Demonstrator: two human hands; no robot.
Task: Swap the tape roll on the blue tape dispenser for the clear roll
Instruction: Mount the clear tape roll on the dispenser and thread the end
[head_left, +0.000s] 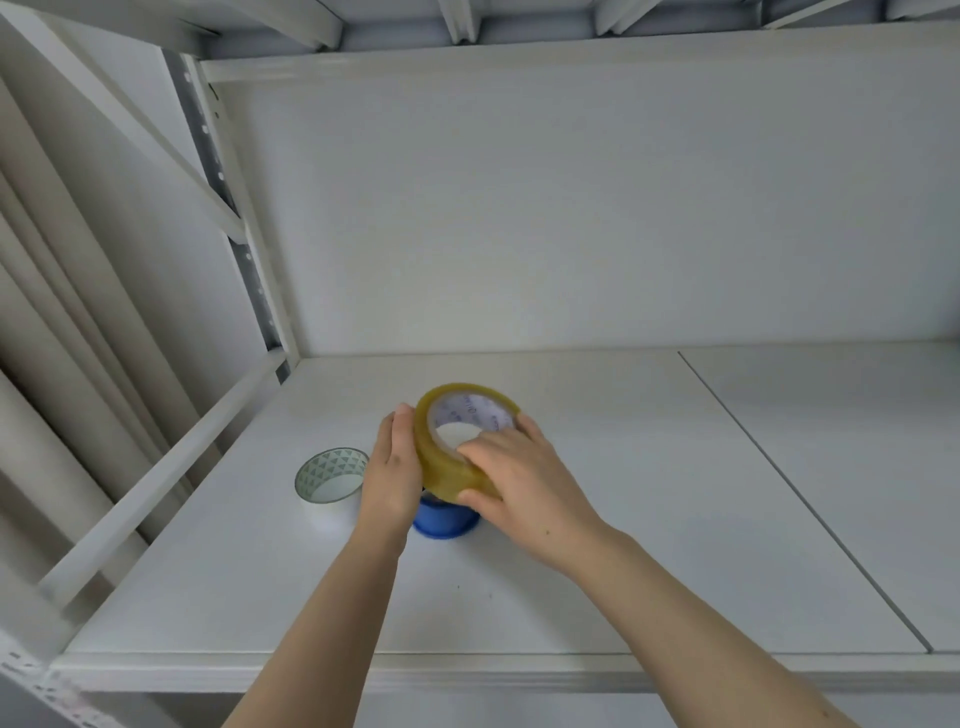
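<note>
A yellowish clear tape roll (441, 467) with a white printed core is tilted over the blue tape dispenser (444, 519), which stands on the white shelf (571, 571). My right hand (524, 483) grips the roll from the right, with fingers over its rim and in its hole. Against the roll's left side my left hand (395, 467) lies flat, fingers together. Most of the dispenser is hidden under the roll and both hands. A white roll with a green triangle pattern (331, 475) stands on the shelf just left of my left hand.
The shelf has a white back wall (571, 208) and a metal upright with a rail (171, 467) on the left. A seam (800, 493) crosses the shelf surface on the right. The shelf's front edge (467, 670) lies near me.
</note>
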